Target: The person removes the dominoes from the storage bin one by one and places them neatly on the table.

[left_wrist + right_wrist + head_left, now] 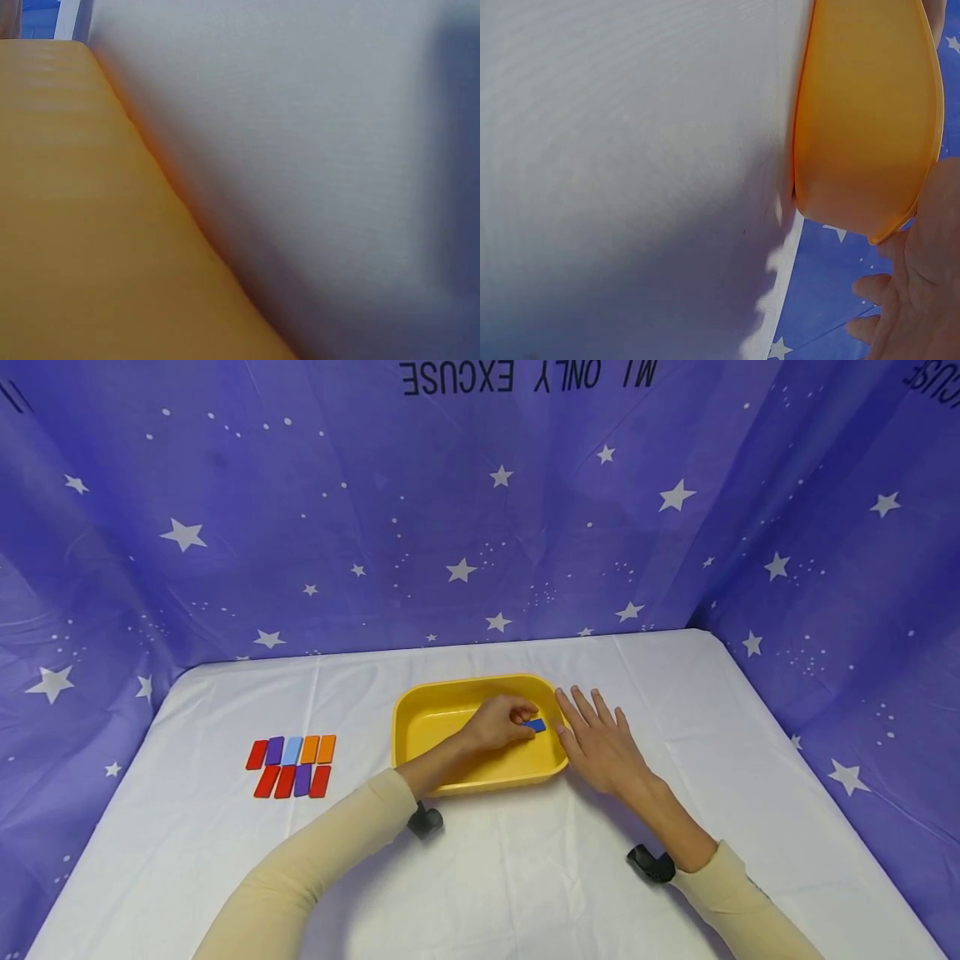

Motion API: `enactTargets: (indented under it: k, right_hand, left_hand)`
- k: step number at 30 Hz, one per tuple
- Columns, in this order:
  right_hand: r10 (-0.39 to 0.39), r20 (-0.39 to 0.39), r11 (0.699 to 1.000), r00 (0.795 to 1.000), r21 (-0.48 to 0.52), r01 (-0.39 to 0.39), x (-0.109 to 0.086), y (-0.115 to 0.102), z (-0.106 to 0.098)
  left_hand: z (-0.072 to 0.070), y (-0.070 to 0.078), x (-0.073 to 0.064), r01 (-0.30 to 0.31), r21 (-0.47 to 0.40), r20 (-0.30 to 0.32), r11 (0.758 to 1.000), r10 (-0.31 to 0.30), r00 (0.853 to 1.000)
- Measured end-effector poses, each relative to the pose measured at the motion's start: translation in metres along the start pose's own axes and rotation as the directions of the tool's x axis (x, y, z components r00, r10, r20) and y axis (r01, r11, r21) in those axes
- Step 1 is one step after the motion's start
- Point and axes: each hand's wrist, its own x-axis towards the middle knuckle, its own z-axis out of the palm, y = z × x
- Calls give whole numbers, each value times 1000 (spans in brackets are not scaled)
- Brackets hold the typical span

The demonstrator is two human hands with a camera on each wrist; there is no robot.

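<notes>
Inside the yellow tub point(450, 789), my left hand point(497, 723) pinches a small blue tile point(536, 725) between thumb and fingers, near the tub's right end. My right hand point(600, 745) lies against the tub's right rim with its fingers straight and spread. In the right wrist view, the fingers point(874, 289) of that hand sit right at the corner of the tub point(866, 112). The left wrist view shows the tub's outer wall point(112, 225) close up, and the left hand's grip is hidden there.
Left of the tub, several flat tiles lie in two rows on the white tablecloth point(480, 885): red point(257, 755), purple point(275, 751), light blue point(292, 751) and orange point(310, 749). A purple starred curtain point(420, 510) hangs behind and beside the table.
</notes>
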Motion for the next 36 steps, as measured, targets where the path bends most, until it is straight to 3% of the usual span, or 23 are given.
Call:
enactTargets:
  k: [11, 19, 27, 36]
  right_hand:
    - [-4, 5, 1000, 1000, 5, 4, 1, 0, 0]
    - [8, 27, 1000, 1000, 6, -8, 1, 0, 1]
    - [7, 31, 1000, 999, 6, -7, 2, -1, 0]
    - [16, 34, 1000, 999, -1, -16, 2, 0, 2]
  left_hand:
    - [-3, 1, 1, -19, 148, 78, 989, 7, 997]
    - [-6, 2, -1, -23, 182, 76, 983, 9, 997]
    - [-13, 6, -4, 36, 87, 61, 996, -41, 997]
    - [-23, 11, -13, 37, -27, -14, 999, -38, 999]
